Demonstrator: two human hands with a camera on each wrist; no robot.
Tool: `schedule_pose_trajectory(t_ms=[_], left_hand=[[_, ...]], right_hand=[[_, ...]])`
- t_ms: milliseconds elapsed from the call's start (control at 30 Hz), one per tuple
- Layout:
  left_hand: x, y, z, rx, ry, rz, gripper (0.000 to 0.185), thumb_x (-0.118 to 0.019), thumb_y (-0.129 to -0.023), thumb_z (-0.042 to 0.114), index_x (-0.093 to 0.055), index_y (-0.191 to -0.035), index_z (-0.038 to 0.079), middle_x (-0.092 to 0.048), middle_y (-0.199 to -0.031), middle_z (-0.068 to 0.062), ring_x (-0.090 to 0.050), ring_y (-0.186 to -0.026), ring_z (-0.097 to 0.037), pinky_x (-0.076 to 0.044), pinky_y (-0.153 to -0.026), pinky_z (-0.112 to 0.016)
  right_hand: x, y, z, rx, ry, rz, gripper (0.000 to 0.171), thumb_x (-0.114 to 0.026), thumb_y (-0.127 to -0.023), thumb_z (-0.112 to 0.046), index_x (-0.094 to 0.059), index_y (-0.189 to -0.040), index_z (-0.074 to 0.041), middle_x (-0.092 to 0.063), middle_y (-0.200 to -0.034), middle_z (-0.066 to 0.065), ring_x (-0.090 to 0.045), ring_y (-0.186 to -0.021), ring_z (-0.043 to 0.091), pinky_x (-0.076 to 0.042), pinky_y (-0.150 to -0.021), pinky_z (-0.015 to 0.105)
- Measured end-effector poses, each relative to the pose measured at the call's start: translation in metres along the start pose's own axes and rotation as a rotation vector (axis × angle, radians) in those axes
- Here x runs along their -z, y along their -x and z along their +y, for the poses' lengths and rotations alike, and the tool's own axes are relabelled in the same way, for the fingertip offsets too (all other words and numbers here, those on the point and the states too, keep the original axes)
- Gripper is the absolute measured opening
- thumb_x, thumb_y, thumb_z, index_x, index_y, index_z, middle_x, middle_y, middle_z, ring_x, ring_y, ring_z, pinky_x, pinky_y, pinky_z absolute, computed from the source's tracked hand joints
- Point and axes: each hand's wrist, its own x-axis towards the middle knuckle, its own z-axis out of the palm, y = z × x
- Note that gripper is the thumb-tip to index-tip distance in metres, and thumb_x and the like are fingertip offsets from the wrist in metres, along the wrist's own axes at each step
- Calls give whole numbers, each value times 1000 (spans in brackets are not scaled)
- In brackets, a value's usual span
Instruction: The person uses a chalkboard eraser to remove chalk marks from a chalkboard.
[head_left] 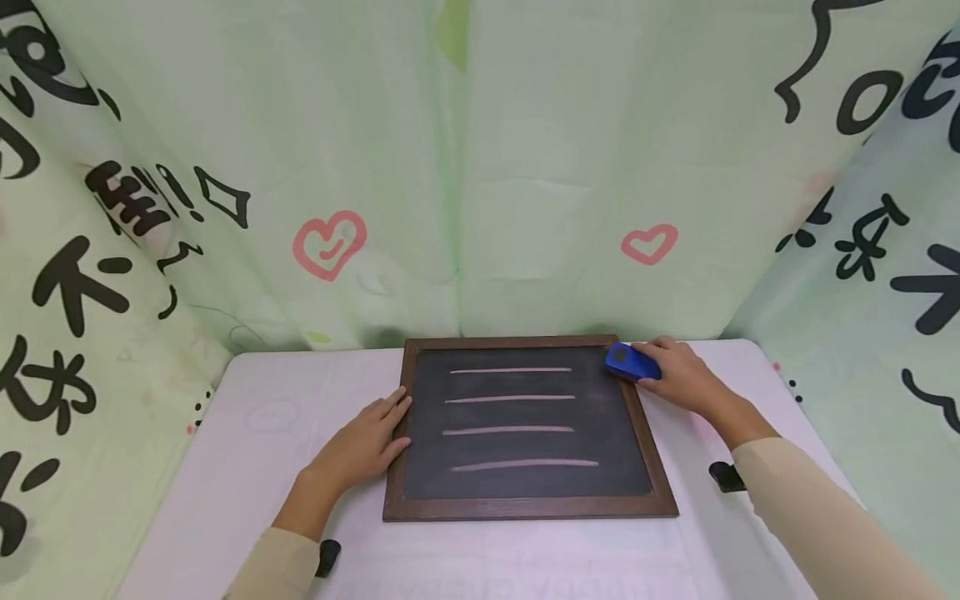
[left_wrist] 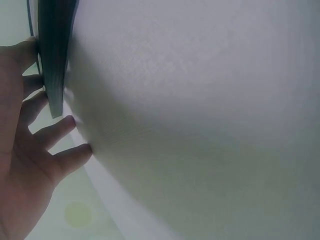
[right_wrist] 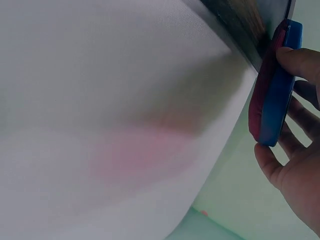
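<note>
A small chalkboard with a dark wooden frame [head_left: 397,467] lies flat on the white table, with several horizontal chalk lines [head_left: 510,430] drawn across it. My left hand [head_left: 367,446] lies flat with straight fingers against the frame's left edge [left_wrist: 52,60]; the left wrist view shows the fingers [left_wrist: 55,131] spread beside that edge. My right hand [head_left: 675,371] grips a blue eraser [head_left: 628,362] at the board's far right corner. In the right wrist view the blue eraser [right_wrist: 277,95] has a red underside and is held between thumb and fingers, over the frame.
The white table [head_left: 262,433] is walled on three sides by pale green curtains [head_left: 465,167] printed with black characters and pink hearts. Black wrist mounts [head_left: 726,477] show at both sleeves. Bare table surface lies left and right of the board.
</note>
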Motion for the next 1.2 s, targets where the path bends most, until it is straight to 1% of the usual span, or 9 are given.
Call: schedule_pose_trajectory(t_ms=[300, 500, 667, 900, 1033, 1200], left_hand=[[4, 1, 3, -4, 2, 3, 66, -60, -105, 35, -39, -158, 2, -33, -168, -15, -43, -146, -45, -41, -119, -56], [4, 1, 3, -2, 1, 2, 66, -60, -105, 35, -39, -159, 2, -32, -168, -15, -42, -147, -45, -41, -119, -56], [2, 1, 1, -6, 0, 3, 66, -59, -106, 35, -38, -159, 2, -32, -168, -15, -42, -147, -45, -40, -119, -56], [1, 0, 2, 8, 4, 0, 66, -58, -106, 34, -37, -160, 3, -31, -169, -14, -41, -147, -45, -40, -119, -56], [0, 0, 2, 9, 2, 0, 66, -59, -106, 35, -37, -160, 3, -30, -169, -14, -41, -148, -44, -40, -119, -56], [0, 0, 2, 12, 1, -1, 66, -59, -106, 35, -37, -160, 4, -30, -169, -14, -41, -148, -45, -40, -119, -56]], right_hand=[[-5, -15, -9, 35, 7, -17, 62, -75, -93, -9, -51, -147, 6, -52, -140, 33, -48, -129, 53, -44, -108, 69], [-7, -23, -20, 45, -6, -35, 58, -73, -94, -4, -51, -146, 9, -53, -139, 34, -49, -129, 53, -46, -108, 66], [-12, -29, -23, 39, -31, -49, 57, -71, -95, -3, -50, -147, 10, -52, -140, 35, -49, -131, 53, -45, -109, 66], [-15, -32, -25, 36, -50, -59, 56, -70, -96, -5, -50, -148, 7, -49, -145, 34, -47, -135, 53, -42, -112, 67], [-18, -35, -30, 57, -54, -52, 57, -70, -96, -4, -50, -148, 7, -49, -147, 33, -46, -138, 52, -41, -113, 66], [-24, -39, -35, 97, -54, -34, 57, -72, -94, -4, -52, -146, 8, -51, -145, 32, -47, -136, 51, -42, -113, 65]])
